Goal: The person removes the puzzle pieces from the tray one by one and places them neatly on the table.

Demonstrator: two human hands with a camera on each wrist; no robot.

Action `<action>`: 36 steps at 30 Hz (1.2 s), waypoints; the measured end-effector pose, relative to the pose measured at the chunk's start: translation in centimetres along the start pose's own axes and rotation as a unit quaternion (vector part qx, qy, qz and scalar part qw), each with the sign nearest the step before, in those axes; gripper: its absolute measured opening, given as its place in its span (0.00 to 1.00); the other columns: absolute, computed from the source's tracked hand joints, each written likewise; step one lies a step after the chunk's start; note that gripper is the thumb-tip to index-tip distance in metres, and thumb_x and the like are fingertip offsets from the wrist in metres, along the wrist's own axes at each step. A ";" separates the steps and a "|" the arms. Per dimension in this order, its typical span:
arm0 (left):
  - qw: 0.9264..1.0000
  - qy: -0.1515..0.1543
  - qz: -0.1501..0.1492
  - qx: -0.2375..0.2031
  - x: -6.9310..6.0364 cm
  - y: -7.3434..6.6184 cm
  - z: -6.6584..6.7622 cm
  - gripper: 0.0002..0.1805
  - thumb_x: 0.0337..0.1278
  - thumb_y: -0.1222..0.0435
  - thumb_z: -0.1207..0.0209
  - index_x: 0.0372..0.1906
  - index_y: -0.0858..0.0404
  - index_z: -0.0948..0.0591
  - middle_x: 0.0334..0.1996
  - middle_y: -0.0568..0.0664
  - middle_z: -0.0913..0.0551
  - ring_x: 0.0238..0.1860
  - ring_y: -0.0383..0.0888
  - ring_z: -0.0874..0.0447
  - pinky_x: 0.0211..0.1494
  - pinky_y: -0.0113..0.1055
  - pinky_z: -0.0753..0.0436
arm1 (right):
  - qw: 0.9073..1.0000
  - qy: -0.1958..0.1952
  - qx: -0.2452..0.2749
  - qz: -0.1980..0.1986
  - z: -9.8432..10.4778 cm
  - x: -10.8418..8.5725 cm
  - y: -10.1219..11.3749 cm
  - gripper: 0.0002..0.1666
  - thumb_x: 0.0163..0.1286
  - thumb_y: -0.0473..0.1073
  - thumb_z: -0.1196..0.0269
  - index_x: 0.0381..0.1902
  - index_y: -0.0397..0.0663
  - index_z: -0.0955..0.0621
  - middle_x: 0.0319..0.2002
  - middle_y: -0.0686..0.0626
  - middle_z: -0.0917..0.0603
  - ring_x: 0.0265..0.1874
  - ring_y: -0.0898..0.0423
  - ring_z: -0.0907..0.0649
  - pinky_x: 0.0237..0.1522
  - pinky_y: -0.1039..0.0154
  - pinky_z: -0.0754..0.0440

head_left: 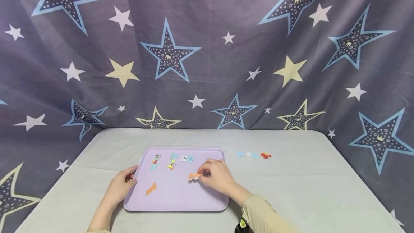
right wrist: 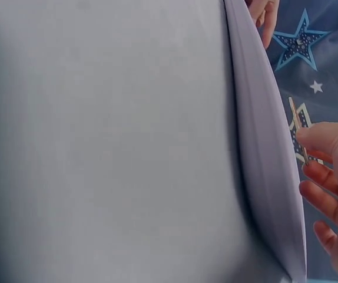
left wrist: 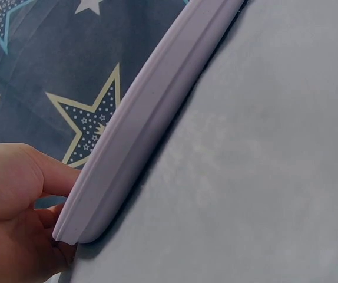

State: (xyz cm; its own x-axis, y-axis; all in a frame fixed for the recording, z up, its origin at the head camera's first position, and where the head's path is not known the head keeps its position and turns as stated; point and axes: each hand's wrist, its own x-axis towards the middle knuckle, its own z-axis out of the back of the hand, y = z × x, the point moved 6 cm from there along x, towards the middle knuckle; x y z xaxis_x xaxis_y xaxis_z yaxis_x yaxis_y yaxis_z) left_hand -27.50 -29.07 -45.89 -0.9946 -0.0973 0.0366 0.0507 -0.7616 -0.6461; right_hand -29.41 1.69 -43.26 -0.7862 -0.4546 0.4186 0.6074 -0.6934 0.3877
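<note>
- An orange piece (head_left: 194,176) sits pinched between the thumb and fingertips of the right hand (head_left: 220,177), apparently just above the tray; on my remote right-wrist feed it shows edge-on, thin as card. I judge the end grip spares the printed face.
- Beneath those fingers spreads a lilac tray (head_left: 181,200), its raised rim probably there to stop small pieces straying.
- At its far left side, across from the pinch, I see the left hand (head_left: 119,186) holding the rim between thumb and fingers, presumably to steady it; the fingers' undersides are partly hidden, so I cannot tell how firmly.
- Another orange piece (head_left: 151,188) lies left of the pinch, nearer the left fingertips, with bare tray around it, which I think leaves it easy to lift.
- Beyond and left of the right fingers, a white-and-blue pair (head_left: 187,159), a blue-and-yellow cluster (head_left: 172,161) and a red-and-blue strip (head_left: 155,163) line the tray's far part, perhaps parked there for working room.
- Right of the pinching fingers and farther off, on the grey table (head_left: 323,190), rest a blue piece (head_left: 239,154), a white-and-blue piece (head_left: 251,155) and a red piece (head_left: 266,156), likely set apart within easy reach.
- Farthest from the fingers, I see a star-patterned curtain (head_left: 207,78) hanging behind everything.
</note>
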 end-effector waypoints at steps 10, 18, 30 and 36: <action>1.000 0.002 0.003 -0.002 0.1 0.2 -0.1 0.27 0.51 0.70 0.47 0.59 0.72 0.32 0.38 0.56 0.26 0.37 0.48 0.30 0.39 0.37 0.32 | 0.999 -0.039 -0.013 -0.029 2.3 -0.9 -3.3 0.07 0.49 0.48 0.33 0.29 0.58 0.17 0.27 0.60 0.21 0.30 0.62 0.24 0.43 0.59 0.33; 1.000 -0.001 0.001 0.002 0.1 0.1 0.0 0.27 0.50 0.70 0.47 0.59 0.72 0.32 0.37 0.55 0.26 0.37 0.47 0.30 0.38 0.36 0.33 | 0.996 -0.056 0.006 -0.067 4.3 -1.9 -5.9 0.08 0.48 0.45 0.31 0.29 0.57 0.17 0.29 0.60 0.20 0.33 0.61 0.22 0.44 0.55 0.32; 1.000 -0.005 0.003 0.002 0.1 0.0 0.0 0.27 0.50 0.70 0.46 0.59 0.72 0.31 0.38 0.56 0.26 0.38 0.48 0.30 0.39 0.37 0.32 | 0.991 -0.095 -0.025 -0.092 7.4 -3.7 -9.6 0.09 0.45 0.41 0.30 0.27 0.54 0.16 0.28 0.57 0.19 0.30 0.58 0.21 0.39 0.56 0.30; 1.000 -0.004 0.000 0.004 0.0 0.0 0.0 0.27 0.50 0.70 0.47 0.59 0.73 0.31 0.38 0.56 0.26 0.38 0.48 0.30 0.40 0.38 0.32 | 0.989 -0.098 -0.058 -0.099 8.6 -4.6 -11.4 0.09 0.46 0.41 0.30 0.28 0.53 0.17 0.29 0.56 0.18 0.28 0.58 0.21 0.38 0.56 0.29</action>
State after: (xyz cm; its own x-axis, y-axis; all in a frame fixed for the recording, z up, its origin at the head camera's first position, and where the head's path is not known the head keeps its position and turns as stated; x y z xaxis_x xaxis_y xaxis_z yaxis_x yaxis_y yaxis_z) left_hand -27.52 -29.07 -45.93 -0.9938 -0.1028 0.0421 0.0522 -0.7668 -0.6398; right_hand -31.75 16.51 -42.59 -0.8441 -0.1954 0.4993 0.4185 -0.8223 0.3857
